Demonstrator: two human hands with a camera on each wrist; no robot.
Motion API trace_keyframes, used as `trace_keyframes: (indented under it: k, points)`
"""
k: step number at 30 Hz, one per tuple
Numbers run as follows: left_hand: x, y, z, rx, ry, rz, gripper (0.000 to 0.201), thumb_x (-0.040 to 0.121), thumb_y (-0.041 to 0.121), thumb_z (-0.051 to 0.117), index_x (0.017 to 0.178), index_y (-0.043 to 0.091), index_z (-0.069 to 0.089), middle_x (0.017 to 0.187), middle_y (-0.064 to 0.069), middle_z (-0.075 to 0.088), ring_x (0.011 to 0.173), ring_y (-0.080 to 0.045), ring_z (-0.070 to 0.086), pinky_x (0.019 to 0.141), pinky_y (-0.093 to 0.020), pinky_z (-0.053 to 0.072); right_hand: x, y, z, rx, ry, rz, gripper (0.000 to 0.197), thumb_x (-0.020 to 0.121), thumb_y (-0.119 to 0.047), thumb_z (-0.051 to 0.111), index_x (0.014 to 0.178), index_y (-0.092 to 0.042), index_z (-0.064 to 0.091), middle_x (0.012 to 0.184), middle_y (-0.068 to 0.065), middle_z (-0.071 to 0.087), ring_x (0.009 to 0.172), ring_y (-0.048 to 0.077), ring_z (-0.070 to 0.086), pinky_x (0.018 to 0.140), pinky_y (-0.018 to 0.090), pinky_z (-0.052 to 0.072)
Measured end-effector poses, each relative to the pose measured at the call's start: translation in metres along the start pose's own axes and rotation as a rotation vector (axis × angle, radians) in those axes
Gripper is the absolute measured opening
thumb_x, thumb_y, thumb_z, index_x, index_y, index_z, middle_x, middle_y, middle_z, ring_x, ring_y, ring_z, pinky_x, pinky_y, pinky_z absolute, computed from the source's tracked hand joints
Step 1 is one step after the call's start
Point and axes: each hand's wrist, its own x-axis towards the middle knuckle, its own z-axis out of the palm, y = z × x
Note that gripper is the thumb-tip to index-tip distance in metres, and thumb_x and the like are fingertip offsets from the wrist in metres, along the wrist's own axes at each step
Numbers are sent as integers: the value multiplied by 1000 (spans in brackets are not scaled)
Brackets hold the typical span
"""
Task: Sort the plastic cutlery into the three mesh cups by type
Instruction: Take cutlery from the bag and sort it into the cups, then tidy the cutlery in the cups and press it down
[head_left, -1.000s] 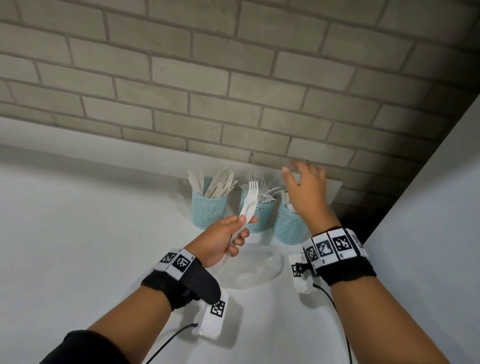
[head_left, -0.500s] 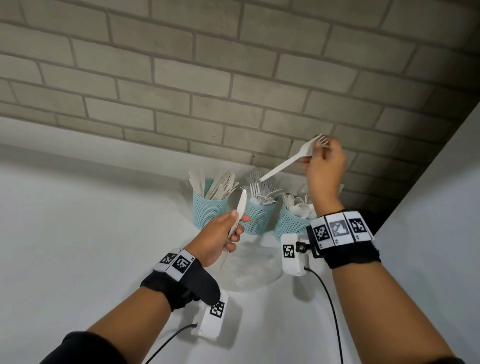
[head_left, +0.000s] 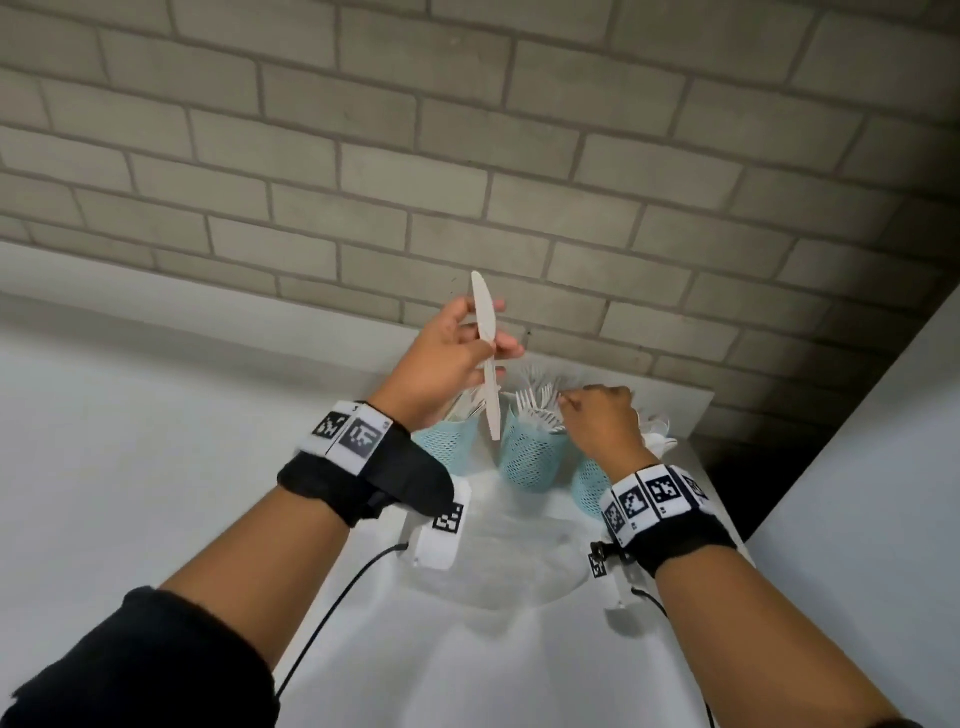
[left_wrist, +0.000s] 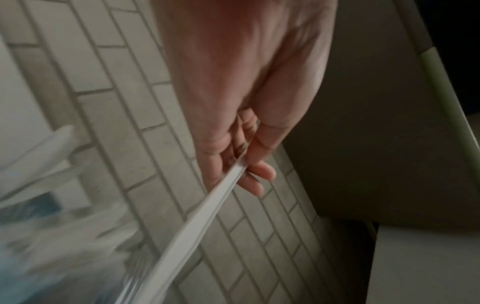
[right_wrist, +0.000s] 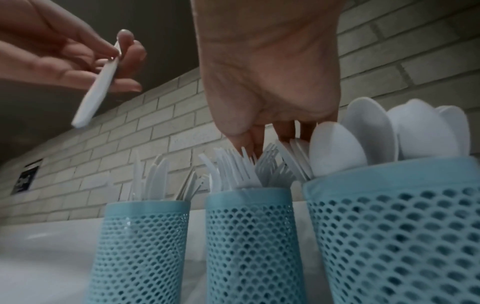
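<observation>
Left hand (head_left: 451, 358) raised above the cups, forearm rising from 7 o'clock, wrist band with printed markers. Thumb and fingers pinch a white plastic knife (head_left: 487, 358) near mid-length; it hangs nearly upright, blade tip at 12 o'clock, handle end at 6 o'clock, clear of the cups, over the gap between the left and middle ones. Knife: flat, thin, smooth.

Three teal mesh cups stand in a row on the white counter (head_left: 156, 467), close to the grey brick wall (head_left: 467, 156). Cylindrical, perforated walls, solid rims.
- left cup (right_wrist: 140, 251): knives (right_wrist: 153, 183), upright; count not readable.
- middle cup (right_wrist: 249, 244): forks (right_wrist: 233, 166), tines up, tangled; count not readable.
- right cup (right_wrist: 394, 236): spoons (right_wrist: 369, 139), rounded bowls up, at least four.

Right hand (head_left: 602, 423) lowered over the middle cup, forearm from 5 o'clock, back of the hand up. Fingers (right_wrist: 255, 142) bunched together, pointing down, tips among the fork tines; cannot tell whether they pinch one.

A clear plastic sheet (head_left: 519, 561) lies on the counter at 6 o'clock of the cups.
</observation>
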Motion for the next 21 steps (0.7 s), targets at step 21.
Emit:
trace_keyframes:
  k: [21]
  points:
    - [61,-27,-40,1423,60,-195,46,93,41,50,107,-2,57,122,-24,54,119,-34,45,99,-35,34,-66,-74,60,468,-91,-144,58,90,-21,58,141,-10,33,125,7,43,118,23,46,96,24,38]
